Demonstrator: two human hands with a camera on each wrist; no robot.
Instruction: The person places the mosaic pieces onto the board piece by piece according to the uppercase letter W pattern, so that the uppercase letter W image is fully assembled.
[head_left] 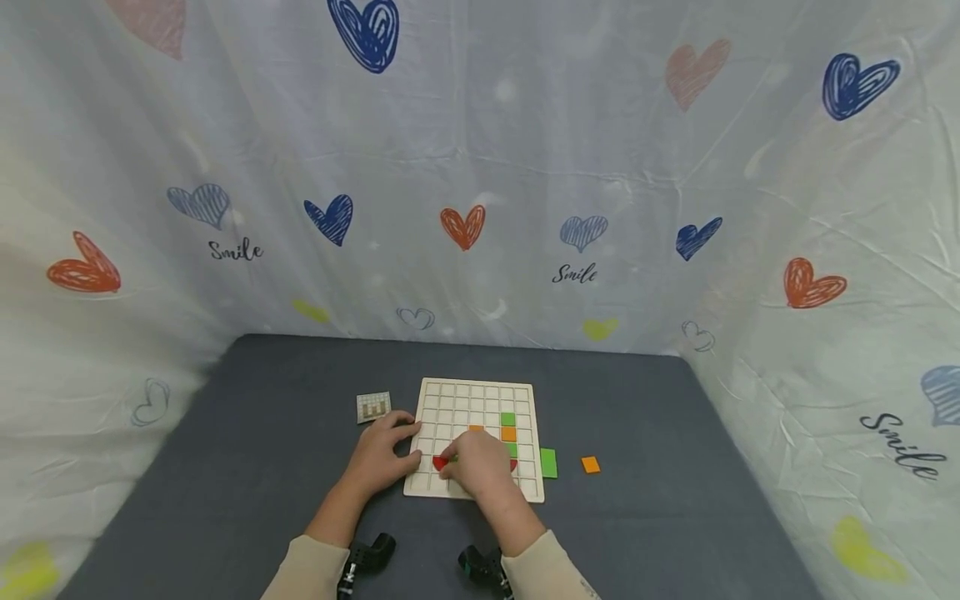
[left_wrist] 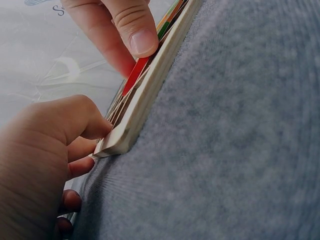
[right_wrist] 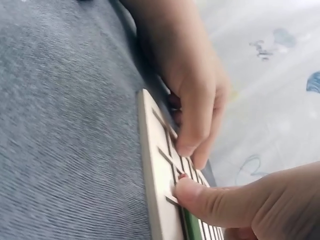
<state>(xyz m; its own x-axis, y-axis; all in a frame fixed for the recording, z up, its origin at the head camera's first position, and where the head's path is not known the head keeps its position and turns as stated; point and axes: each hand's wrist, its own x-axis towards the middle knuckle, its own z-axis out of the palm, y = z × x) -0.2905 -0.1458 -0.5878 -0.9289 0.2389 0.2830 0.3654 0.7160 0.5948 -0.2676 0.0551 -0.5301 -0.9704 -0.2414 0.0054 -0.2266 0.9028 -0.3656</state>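
Note:
A light wooden grid board lies on the dark cloth. My left hand holds its left edge, thumb and fingers at the rim; in the left wrist view the left hand is near the board's corner. Over the lower part of the board, my right hand pinches a red tile between thumb and finger, low at the grid. The red tile also shows below the right thumb in the left wrist view. Green and orange tiles sit in the grid's right part; the right hand hides some squares.
Beside the board's right edge lies a green tile, with an orange tile farther right. A small patterned card is at the upper left. Black wrist devices show near both sleeves. A heart-printed curtain surrounds the table.

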